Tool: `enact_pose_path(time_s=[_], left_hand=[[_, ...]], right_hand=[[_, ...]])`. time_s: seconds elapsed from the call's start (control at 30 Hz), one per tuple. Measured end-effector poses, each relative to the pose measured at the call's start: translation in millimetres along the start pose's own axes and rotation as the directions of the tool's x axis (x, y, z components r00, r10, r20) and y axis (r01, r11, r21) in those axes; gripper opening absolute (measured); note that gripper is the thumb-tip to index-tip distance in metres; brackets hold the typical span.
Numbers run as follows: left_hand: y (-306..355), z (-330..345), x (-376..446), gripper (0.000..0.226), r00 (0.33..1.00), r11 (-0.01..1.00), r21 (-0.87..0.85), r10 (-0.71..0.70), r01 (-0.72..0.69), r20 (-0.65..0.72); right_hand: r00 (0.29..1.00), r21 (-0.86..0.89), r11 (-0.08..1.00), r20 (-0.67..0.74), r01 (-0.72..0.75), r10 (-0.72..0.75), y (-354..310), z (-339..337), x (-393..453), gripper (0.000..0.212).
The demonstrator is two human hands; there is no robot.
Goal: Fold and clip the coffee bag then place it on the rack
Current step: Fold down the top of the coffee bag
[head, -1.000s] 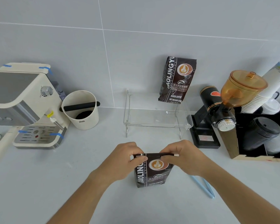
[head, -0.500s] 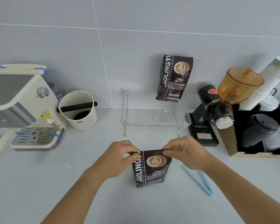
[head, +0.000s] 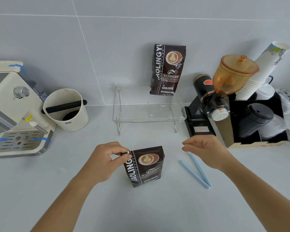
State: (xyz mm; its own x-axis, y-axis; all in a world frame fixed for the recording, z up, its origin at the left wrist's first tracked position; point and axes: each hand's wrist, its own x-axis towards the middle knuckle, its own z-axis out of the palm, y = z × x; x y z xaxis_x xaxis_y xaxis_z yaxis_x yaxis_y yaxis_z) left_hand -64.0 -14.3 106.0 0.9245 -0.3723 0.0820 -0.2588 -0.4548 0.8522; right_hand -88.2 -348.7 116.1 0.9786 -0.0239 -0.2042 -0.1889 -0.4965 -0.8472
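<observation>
Pale grey wall tiles back a light grey desk (head: 40,190) that fills the lower half of the frame. Low in the centre stands a dark brown coffee bag (head: 145,166), upright, its top folded down flat. The left hand (head: 107,158) pinches the bag's upper left corner between thumb and fingertips, the other fingers curled in. The right hand (head: 206,150), just right of centre, hangs loosely half-open above the desk with nothing in it, clear of the bag. Directly below that hand lies a light blue clip (head: 197,170), spread open in a V flat on the desk, its far ends near the fingertips and its hinge pointing toward the lower right. Behind the bag, at centre frame, a clear acrylic rack (head: 147,113) stands against the wall; a second coffee bag (head: 167,69) of the same kind stands upright at its back right corner. At the left edge sits a cream espresso machine (head: 15,111), with a cream knock box (head: 66,109) beside it. To the right of the rack is a black grinder (head: 213,96) with an amber hopper, then stacks of paper cups (head: 261,71) and black lids (head: 256,119) in an organiser.
</observation>
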Motion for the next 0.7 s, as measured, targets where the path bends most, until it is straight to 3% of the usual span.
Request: enact_pose_path(time_s=[0.2,0.33,0.57,0.7], left_hand=[[1,3,-1,0.027,1.000,1.000,0.019,0.021,-0.020,-0.015],[1,4,-2,0.029,0.999,0.999,0.043,0.003,-0.001,-0.038],[3,10,-3,0.029,0.998,0.999,0.024,-0.036,0.037,-0.052],[4,10,-6,0.038,0.998,1.000,0.002,-0.021,0.021,-0.060]], right_hand=[[0.977,-0.266,0.942,-0.112,-0.204,0.180,73,-7,-20,0.023],[0.952,-0.319,0.901,-0.174,-0.296,0.251,116,6,-33,0.014],[0.952,-0.462,0.832,-0.172,-0.306,0.255,150,27,-37,0.027],[0.947,-0.523,0.789,-0.179,-0.322,0.268,152,32,-35,0.017]])
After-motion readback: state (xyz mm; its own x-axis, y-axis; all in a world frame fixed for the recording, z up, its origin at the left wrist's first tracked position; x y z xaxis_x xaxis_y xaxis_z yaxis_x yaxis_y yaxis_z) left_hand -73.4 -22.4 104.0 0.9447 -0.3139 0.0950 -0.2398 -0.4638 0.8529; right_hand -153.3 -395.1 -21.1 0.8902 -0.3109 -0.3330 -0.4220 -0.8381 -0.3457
